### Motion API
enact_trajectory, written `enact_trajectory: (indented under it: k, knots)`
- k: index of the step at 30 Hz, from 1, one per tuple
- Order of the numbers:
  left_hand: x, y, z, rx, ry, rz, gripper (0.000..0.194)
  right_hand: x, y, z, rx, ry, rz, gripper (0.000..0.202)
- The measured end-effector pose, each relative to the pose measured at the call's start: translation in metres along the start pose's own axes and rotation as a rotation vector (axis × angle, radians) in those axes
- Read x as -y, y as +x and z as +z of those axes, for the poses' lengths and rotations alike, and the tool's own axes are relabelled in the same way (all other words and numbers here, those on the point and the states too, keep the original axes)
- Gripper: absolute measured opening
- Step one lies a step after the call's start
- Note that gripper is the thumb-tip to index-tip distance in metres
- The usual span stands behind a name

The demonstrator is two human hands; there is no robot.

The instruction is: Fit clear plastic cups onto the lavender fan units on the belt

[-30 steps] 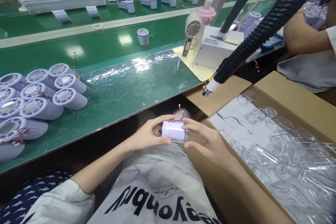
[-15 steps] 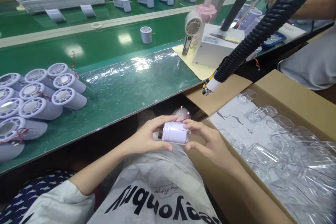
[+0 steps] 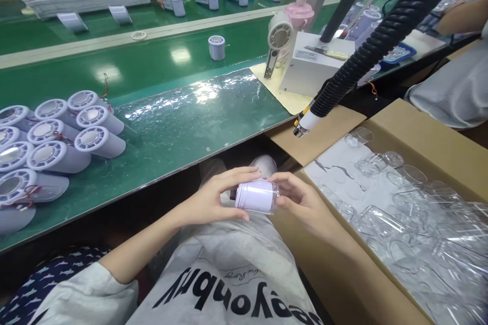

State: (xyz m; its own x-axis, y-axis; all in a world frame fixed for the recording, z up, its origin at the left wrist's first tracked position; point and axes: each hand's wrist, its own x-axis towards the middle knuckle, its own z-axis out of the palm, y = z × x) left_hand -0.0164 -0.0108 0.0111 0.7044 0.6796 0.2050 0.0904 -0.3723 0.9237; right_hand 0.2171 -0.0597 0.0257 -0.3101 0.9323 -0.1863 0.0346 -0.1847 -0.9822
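Observation:
Above my lap, a lilac cylindrical housing (image 3: 252, 196) lies on its side, with a clear plastic cup (image 3: 275, 199) around its right part. My left hand (image 3: 213, 197) grips the left end, fingers over the top and thumb below. At the other end, my right hand (image 3: 303, 202) pinches the cup's closed end between fingers and thumb. The far side of the housing is hidden from me. More lilac housings (image 3: 99, 141) with silvery round ends, some showing thin red wires, stand grouped at the left of the green work surface (image 3: 179, 127).
On my right a cardboard box (image 3: 427, 142) holds several clear cups (image 3: 385, 223). A black flexible hose (image 3: 366, 56) hangs above its near edge. One housing (image 3: 217, 48) stands on the green belt (image 3: 152, 56). A handheld fan (image 3: 279, 35) stands beside a white block (image 3: 312, 68).
The clear cup now covers more of the housing, and the wires above it have dropped from sight. My right hand shifted slightly right. Across the belt, a co-worker's hand has reached a part.

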Motion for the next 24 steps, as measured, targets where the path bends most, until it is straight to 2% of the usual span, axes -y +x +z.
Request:
enact_trajectory:
  k: [6,16,24]
  knots:
    - [0.002,-0.001,0.000,0.014,0.000,0.025,0.081,-0.003,0.005,0.002,0.016,0.101,0.049,0.036]
    - [0.005,-0.002,0.002,0.031,-0.071,0.017,0.082,-0.012,0.011,0.008,0.023,0.272,0.308,0.053]
    - [0.009,-0.002,0.004,0.029,-0.174,0.013,0.080,-0.009,0.014,0.016,0.003,0.422,0.500,0.049]
